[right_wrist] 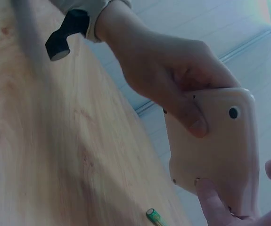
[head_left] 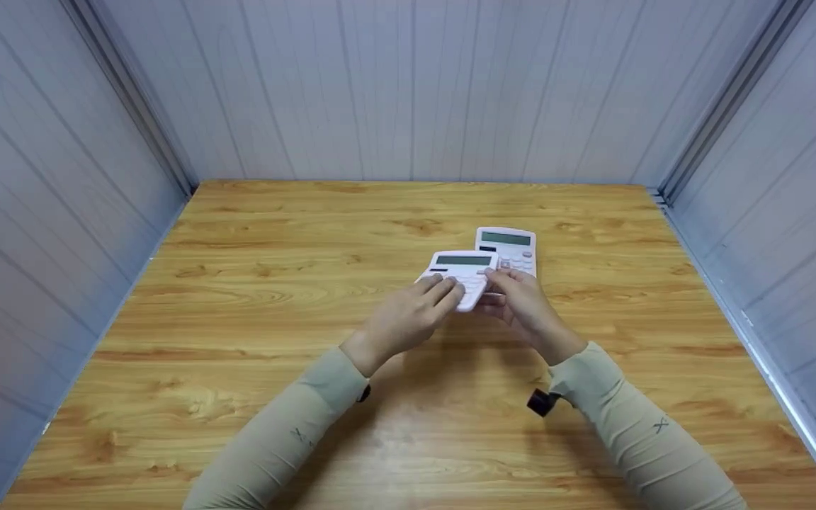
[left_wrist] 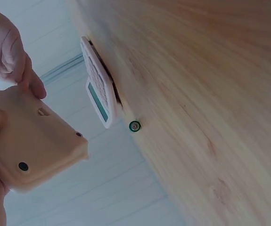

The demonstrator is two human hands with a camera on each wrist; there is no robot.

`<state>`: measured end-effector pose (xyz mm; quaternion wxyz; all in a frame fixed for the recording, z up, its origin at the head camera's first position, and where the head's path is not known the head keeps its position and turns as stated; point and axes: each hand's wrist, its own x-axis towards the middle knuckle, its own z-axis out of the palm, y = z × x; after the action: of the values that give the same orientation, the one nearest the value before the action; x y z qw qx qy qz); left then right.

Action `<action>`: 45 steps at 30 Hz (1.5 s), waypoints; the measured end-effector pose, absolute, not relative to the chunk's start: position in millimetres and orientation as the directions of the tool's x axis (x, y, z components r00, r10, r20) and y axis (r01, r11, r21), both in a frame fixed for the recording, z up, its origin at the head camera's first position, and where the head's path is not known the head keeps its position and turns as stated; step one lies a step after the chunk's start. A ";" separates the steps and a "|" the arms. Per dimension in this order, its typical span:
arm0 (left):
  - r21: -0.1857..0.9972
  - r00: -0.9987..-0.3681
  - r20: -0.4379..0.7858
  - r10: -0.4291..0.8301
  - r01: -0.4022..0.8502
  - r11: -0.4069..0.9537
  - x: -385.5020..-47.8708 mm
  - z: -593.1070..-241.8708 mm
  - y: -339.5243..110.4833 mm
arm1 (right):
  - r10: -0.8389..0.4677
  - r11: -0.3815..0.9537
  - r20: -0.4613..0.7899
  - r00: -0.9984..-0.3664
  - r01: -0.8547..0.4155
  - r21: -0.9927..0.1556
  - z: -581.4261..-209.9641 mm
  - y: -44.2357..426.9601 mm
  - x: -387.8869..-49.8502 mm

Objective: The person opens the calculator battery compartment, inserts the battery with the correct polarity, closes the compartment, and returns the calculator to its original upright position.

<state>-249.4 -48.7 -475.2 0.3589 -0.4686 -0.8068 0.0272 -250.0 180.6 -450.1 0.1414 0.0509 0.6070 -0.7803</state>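
Observation:
A pale pink calculator [head_left: 468,269], display at its far end, is held tilted above the table between both hands. My left hand [head_left: 408,316] grips its left side; fingers lie across the keys, and the right wrist view shows the thumb pressing the back. On the right edge my right hand [head_left: 530,312] pinches it, thumb on top, while a fingertip touches the underside in the right wrist view. Dark round feet dot the calculator's back [left_wrist: 36,141]. A second, similar calculator [head_left: 519,242] lies on the table just behind, partly covered by the first and the right hand.
A green battery [left_wrist: 135,126] lies on the wooden table [head_left: 273,248] near the second calculator; it is hidden in the head view. White panel walls [head_left: 408,92] enclose the back and both sides. A black wrist mount [head_left: 542,402] hangs beside the right sleeve.

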 end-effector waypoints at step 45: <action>0.617 -0.723 0.462 0.514 0.678 0.400 -261.2 -473.7 -61.1 | -0.176 -0.190 -0.153 -0.972 0.186 -0.964 -473.0 197.2 -264.6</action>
<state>-261.2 -61.1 -473.7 0.0993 -0.3585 -0.8308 -0.4139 -264.6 197.2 -473.0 0.1174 0.0040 0.6255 -0.7714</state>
